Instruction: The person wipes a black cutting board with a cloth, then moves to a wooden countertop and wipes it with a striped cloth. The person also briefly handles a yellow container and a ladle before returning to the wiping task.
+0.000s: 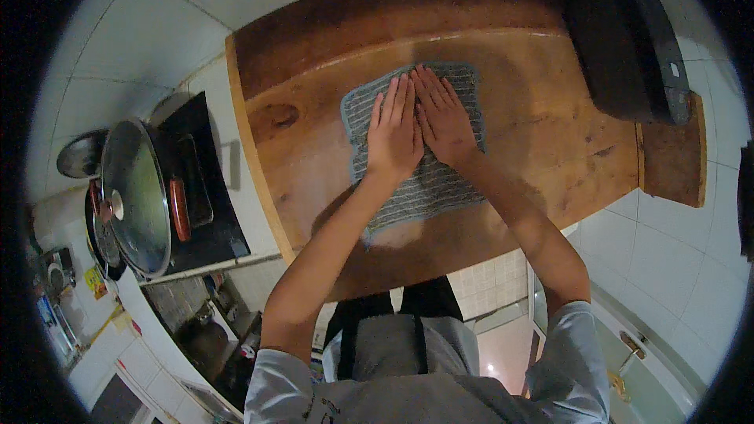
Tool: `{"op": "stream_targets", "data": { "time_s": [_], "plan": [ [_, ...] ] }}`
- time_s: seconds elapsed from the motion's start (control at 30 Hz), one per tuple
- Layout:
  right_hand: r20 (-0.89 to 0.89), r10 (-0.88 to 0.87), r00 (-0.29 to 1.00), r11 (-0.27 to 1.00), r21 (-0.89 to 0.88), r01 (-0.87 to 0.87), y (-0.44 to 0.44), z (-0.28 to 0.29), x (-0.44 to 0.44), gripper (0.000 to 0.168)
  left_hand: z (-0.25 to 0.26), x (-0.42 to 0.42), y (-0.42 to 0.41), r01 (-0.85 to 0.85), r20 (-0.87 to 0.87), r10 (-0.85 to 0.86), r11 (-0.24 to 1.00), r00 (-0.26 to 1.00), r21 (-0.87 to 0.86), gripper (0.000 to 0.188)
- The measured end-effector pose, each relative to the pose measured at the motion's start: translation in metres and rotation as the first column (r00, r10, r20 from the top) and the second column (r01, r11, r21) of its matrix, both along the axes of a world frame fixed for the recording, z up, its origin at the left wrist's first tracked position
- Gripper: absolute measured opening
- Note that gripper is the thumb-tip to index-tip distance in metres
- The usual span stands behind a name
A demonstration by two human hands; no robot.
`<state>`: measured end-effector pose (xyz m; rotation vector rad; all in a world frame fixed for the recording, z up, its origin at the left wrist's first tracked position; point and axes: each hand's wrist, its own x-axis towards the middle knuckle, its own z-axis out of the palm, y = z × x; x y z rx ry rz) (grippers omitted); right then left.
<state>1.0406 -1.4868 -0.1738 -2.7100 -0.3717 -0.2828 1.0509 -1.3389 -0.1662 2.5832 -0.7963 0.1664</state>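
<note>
A grey striped cloth [424,200] with a light blue edge lies spread on a brown wooden board-like counter top [554,147]. Flat on the cloth rests my left hand [394,129], palm down, its fingers stretched toward the far edge. My right hand [445,121] lies beside it, also palm down, angled so that the fingertips of both hands nearly meet. Neither hand grips anything. The part of the cloth beneath the palms and fingers is hidden.
A raised wooden back edge [389,29] borders the top. Far right stands a large black appliance or case [618,41]. To the left, a glass-lidded pan [138,200] sits on a black cooktop [230,229], with a ladle [82,153] behind. White tiles [665,241] cover the walls.
</note>
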Motion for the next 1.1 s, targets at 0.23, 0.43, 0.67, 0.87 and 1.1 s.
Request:
{"op": "stream_targets", "data": {
  "time_s": [0.23,0.43,0.67,0.87,1.1],
  "plan": [
    [0.015,0.034,0.999,0.999,-0.040,-0.034,-0.036,-0.003,0.069,0.055,-0.006,0.065,-0.032,-0.015,0.012,0.016,0.995,1.000,-0.095,0.060],
    [0.064,0.059,0.996,0.997,-0.044,-0.056,-0.060,-0.013,0.139,0.056,-0.022,0.131,-0.061,-0.061,0.138,0.073,0.994,0.988,-0.088,0.057],
    [0.262,-0.001,0.965,0.999,0.045,-0.011,-0.079,-0.029,0.191,0.052,-0.030,0.189,-0.083,-0.038,0.177,0.046,0.998,0.983,-0.050,0.054],
    [0.347,-0.021,0.938,0.995,-0.084,0.053,-0.082,-0.026,0.214,0.050,-0.036,0.221,-0.082,-0.009,0.195,0.008,1.000,0.981,0.000,0.054],
    [0.224,-0.124,0.967,0.986,-0.084,0.146,-0.075,-0.028,0.223,0.053,-0.025,0.228,-0.085,0.023,0.173,-0.031,0.999,0.984,0.050,0.053]
  ]
}}
